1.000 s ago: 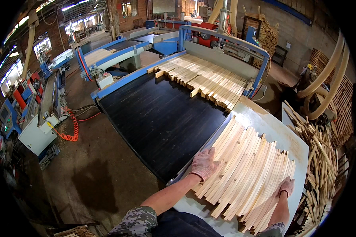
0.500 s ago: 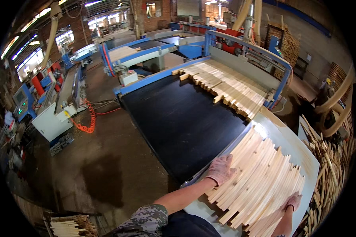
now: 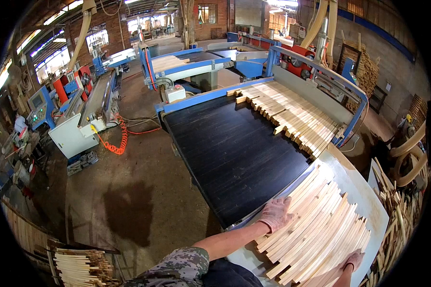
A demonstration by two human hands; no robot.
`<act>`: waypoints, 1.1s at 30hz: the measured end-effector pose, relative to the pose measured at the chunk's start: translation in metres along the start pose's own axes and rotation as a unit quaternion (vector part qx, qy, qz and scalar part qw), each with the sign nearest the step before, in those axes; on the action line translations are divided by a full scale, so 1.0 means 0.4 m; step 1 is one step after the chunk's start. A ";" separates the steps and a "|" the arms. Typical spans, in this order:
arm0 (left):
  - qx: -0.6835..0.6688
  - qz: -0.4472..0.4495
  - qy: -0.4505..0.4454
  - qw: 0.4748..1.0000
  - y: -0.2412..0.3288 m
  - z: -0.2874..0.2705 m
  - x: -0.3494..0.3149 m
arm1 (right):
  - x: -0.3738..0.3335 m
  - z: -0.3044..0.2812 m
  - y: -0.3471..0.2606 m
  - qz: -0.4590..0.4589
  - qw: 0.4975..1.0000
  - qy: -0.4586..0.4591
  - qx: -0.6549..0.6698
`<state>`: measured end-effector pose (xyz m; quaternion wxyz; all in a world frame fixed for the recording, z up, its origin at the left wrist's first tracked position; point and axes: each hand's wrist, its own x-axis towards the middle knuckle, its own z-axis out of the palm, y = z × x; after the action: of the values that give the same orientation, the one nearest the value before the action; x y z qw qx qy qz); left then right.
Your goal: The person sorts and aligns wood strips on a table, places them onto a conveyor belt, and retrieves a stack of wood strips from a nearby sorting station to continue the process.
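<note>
A broad layer of pale wooden strips (image 3: pixel 316 229) lies side by side on a smooth grey sheet-topped table (image 3: pixel 376 210) in front of me. My left hand (image 3: pixel 276 214), in a pinkish knit glove, rests on the left edge of the layer with its fingers laid out over the strips. At the opposite edge my right hand (image 3: pixel 354 259), gloved alike, presses against the outermost strips with its fingers extended. Beyond the table, a black conveyor belt (image 3: pixel 234 158) carries another row of wooden strips (image 3: pixel 292 115) at its far right side.
A blue frame (image 3: pixel 342 83) spans the far end of the belt. Loose wooden sticks (image 3: pixel 395 215) are heaped to my right. A control cabinet (image 3: pixel 74 136) with an orange coiled hose (image 3: pixel 122 141) stands at left. Stacked strips (image 3: pixel 79 268) lie at lower left.
The whole view has turned a little to the left, so the belt and machines sit farther right. Both hands stay on the same layer of strips.
</note>
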<state>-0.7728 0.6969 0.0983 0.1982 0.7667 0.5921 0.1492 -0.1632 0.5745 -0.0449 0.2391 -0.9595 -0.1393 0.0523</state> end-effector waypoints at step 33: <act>-0.028 0.020 0.005 0.999 0.008 0.002 0.003 | -0.011 -0.161 0.040 -0.059 0.994 -0.057 0.077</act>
<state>-0.7694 0.6971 0.0993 0.2138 0.7721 0.5728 0.1732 -0.1530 0.5312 0.0044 0.3065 -0.9239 -0.2049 0.1029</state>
